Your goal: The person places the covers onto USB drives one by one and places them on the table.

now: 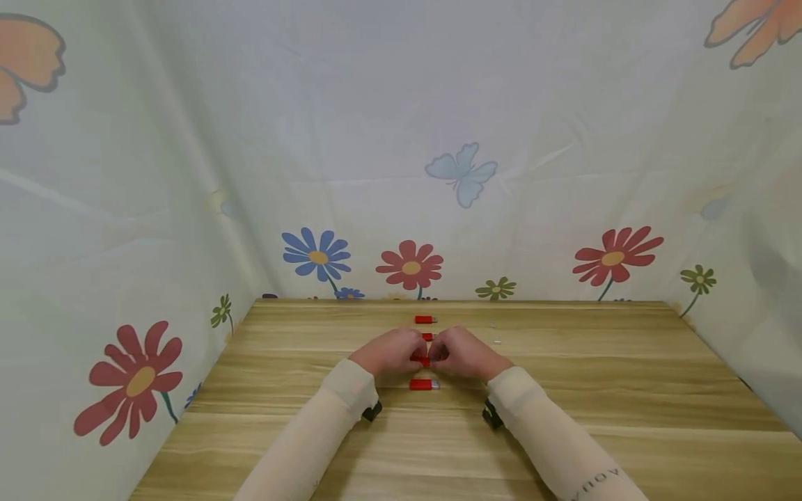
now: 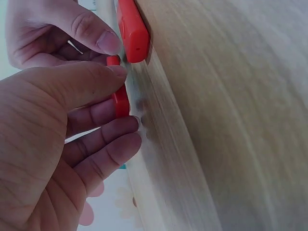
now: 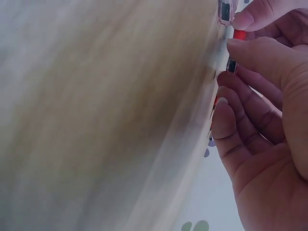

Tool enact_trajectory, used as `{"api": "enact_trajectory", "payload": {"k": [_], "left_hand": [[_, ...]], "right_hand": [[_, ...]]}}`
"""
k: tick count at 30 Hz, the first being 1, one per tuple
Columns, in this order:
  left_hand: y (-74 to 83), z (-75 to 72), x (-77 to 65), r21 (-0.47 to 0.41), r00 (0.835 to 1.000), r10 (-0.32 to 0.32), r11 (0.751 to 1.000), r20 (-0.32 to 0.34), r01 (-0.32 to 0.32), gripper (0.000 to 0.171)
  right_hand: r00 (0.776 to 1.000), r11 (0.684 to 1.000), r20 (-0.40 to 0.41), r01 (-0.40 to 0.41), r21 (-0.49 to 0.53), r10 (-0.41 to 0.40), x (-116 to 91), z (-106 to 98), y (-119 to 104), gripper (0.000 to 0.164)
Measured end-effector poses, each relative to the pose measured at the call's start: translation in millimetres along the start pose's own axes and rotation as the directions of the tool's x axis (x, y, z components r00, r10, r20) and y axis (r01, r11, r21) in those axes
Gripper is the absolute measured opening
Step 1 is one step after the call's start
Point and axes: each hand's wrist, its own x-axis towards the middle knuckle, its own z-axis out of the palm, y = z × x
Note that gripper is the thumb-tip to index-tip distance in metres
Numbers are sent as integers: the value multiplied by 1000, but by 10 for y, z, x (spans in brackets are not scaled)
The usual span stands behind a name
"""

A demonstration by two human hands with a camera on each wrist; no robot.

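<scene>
Several red USB sticks lie in a column on the wooden table, their plug ends toward the right. My left hand (image 1: 391, 350) pinches the red body of one USB stick (image 2: 122, 103) between thumb and fingers. From the other side my right hand (image 1: 466, 353) pinches the same stick at its plug end (image 3: 232, 66), where a clear casing surrounds the dark opening. Closer to me lies another USB stick (image 1: 424, 385) with a clear end. Beyond the hands are a partly covered stick (image 1: 427, 337) and the farthest one (image 1: 425, 319).
Two small clear pieces (image 1: 497, 341) lie to the right of the column on the wooden table (image 1: 595, 390). A pale curtain (image 1: 539, 229) printed with flowers and butterflies encloses the table at the back and both sides.
</scene>
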Motion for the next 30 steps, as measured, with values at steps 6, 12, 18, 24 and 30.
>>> {"api": "enact_trajectory", "payload": {"k": [6, 12, 18, 24, 30], "left_hand": [[1, 13, 19, -4, 1000, -7, 1000, 21, 7, 5], [-9, 29, 28, -10, 1000, -11, 1000, 24, 11, 5], [-25, 51, 31, -28, 1000, -16, 999, 22, 17, 6], [-61, 83, 39, -36, 1000, -4, 999, 7, 4, 10], [-69, 81, 26, -46, 1000, -3, 999, 9, 4, 11]], "right_hand": [[1000, 1000, 12, -2, -4, 2, 16, 13, -1, 7], [1000, 1000, 12, -11, -7, 11, 16, 22, 17, 5], [1000, 1000, 14, -19, -4, 19, 8, 22, 21, 4], [1000, 1000, 13, -22, -1, 22, 12, 29, 42, 5], [1000, 1000, 16, -2, -5, 2, 17, 39, 63, 3]]}}
